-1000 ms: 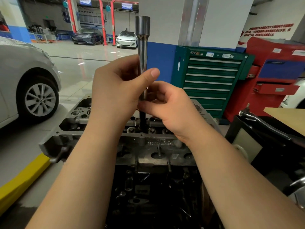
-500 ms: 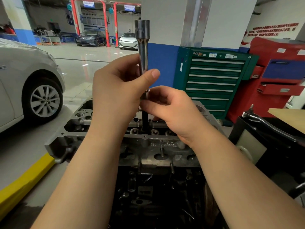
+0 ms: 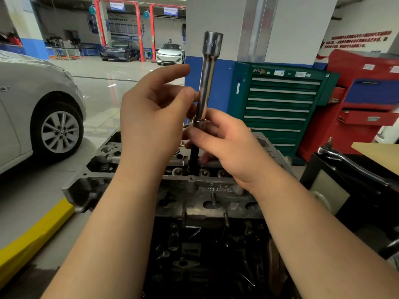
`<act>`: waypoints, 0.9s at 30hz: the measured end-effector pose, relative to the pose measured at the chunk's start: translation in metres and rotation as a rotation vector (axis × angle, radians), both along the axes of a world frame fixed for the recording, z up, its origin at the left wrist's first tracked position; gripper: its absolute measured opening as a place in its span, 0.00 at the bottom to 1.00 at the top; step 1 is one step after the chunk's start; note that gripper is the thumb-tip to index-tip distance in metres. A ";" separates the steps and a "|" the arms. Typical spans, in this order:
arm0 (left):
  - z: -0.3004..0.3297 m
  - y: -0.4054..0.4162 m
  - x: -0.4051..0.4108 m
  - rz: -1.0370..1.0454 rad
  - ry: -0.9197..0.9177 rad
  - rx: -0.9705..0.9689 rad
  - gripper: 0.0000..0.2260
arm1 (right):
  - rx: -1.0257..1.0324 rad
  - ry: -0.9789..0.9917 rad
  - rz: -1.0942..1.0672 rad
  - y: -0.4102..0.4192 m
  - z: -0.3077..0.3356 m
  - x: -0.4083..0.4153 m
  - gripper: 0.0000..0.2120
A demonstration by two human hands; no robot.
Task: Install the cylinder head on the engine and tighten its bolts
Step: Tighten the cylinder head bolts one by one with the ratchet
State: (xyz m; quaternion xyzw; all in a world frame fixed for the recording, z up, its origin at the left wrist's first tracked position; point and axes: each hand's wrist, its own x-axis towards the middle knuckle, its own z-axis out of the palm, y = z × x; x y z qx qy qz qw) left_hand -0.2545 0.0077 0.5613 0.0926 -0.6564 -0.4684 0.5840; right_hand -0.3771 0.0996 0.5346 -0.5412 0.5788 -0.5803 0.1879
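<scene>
Head view: the engine block (image 3: pixel 205 255) sits nearest, the cylinder head (image 3: pixel 194 186) already seated on it. Above, the right hand (image 3: pixel 228 147) pinches the long socket extension (image 3: pixel 208 83) standing upright on a bolt; the left hand (image 3: pixel 151 117) touches it with loosened fingers. Hand-threading looks underway; final tightening remains.

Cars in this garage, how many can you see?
3. A silver car close on the left, a dark car and a white car parked far back by the red posts. Others may be hidden behind the pillars.
</scene>
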 end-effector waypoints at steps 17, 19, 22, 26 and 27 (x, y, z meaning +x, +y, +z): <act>0.001 0.005 -0.001 -0.087 -0.083 0.036 0.14 | 0.019 0.058 -0.014 0.001 -0.001 -0.003 0.09; 0.001 0.006 -0.002 -0.027 -0.101 0.002 0.13 | 0.025 0.096 -0.082 -0.002 -0.002 -0.003 0.12; 0.001 0.005 -0.002 0.012 -0.122 -0.019 0.15 | 0.020 0.125 -0.112 -0.003 -0.001 -0.002 0.17; 0.001 0.002 -0.001 -0.059 -0.120 -0.002 0.15 | 0.000 0.036 0.019 -0.001 -0.003 -0.004 0.07; 0.001 0.002 -0.001 -0.073 -0.108 0.013 0.14 | 0.011 0.050 0.015 0.000 -0.003 -0.005 0.08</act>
